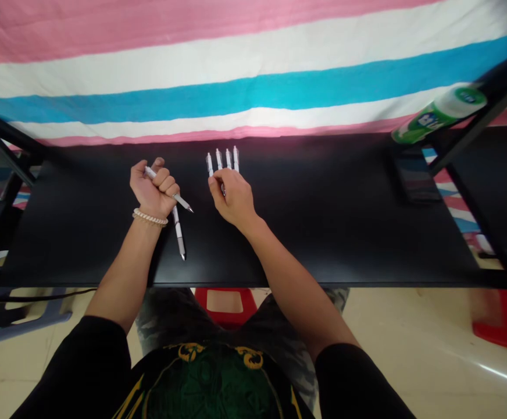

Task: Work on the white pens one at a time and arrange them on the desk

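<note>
Black and green cloth of a shirt (210, 381), trimmed with yellow, is seen nearest the camera, below both hands, with camouflage trousers (166, 314) and a red stool (248, 305) partly shown beyond it. Two bare forearms are stretched forward over a black desk (332, 227).

By the left hand (154, 189), turned palm up with its fingers curled closed, a white and grey pen (184, 202) is held at a slant, its tip pointed down and to the right. A pale beaded bracelet (149, 218) is worn on that wrist. Just below the same hand, a second pen (179, 235) is seen, tip toward the person; its upper end is hidden by the fist.

To the right of the left hand, the right hand (236, 195) is held palm down, fingers bent over the lower parts of four white pens (228, 158) set side by side. Their upper ends are pointed away from the person. Whether any is gripped cannot be told.

Well to the right of both hands, a green and white canister (439, 113) is placed near the desk's far edge. Beyond the hands, a pink, white and blue striped cloth (253, 90) is hung.
</note>
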Motion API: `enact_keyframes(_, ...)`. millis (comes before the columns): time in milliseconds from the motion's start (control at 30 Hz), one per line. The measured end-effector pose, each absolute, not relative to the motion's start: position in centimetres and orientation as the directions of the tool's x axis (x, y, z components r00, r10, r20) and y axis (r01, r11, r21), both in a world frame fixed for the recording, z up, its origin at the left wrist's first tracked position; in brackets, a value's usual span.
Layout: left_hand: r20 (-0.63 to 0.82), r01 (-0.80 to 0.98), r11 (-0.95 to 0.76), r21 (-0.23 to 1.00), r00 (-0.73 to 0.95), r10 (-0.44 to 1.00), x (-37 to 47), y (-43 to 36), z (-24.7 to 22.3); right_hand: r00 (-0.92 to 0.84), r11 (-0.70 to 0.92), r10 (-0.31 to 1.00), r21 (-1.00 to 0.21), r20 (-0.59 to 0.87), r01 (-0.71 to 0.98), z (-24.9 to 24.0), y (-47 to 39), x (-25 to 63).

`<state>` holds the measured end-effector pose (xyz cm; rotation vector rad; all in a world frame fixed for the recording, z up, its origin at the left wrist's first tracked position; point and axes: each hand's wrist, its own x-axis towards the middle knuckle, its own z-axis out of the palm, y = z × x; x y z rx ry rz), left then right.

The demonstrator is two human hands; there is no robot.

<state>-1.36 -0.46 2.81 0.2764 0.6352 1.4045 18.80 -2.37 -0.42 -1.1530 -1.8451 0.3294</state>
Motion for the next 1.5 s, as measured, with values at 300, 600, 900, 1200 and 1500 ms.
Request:
enact_keyframes(300,-0.185,-0.796,0.189,0.575,0.099,0.978,-1.3,-0.8,3.1,-0.163,0.535,0.815,-0.612,0.556,0.583,-0.5,-2.4,18.7)
enact_keyframes(600,-0.246,-0.825,0.181,0.536,0.052,0.968,-0.5,-0.7,3.3,-0.319,0.587,0.808,-0.643,0.494,0.492,0.1,-2.9,18.7)
enact_keyframes(900,-0.18,-0.724,0.241,0.646,0.163,0.97,1.2,-0.8,3.1,-0.589,0.702,0.705,-0.501,0.394,0.505,-1.1,-3.8,17.6)
enact_keyframes(1200,-0.164,-0.707,0.061,0.704,-0.079,0.983,-1.3,0.7,1.0,-0.43,0.504,0.863,-0.4,0.264,0.766,0.1,-3.0,19.1)
enact_keyframes(1500,-0.232,-0.758,-0.005,0.652,-0.206,0.951,-1.5,0.7,1.5,-0.69,0.594,0.712,-0.636,0.13,0.493,1.2,-5.2,17.5)
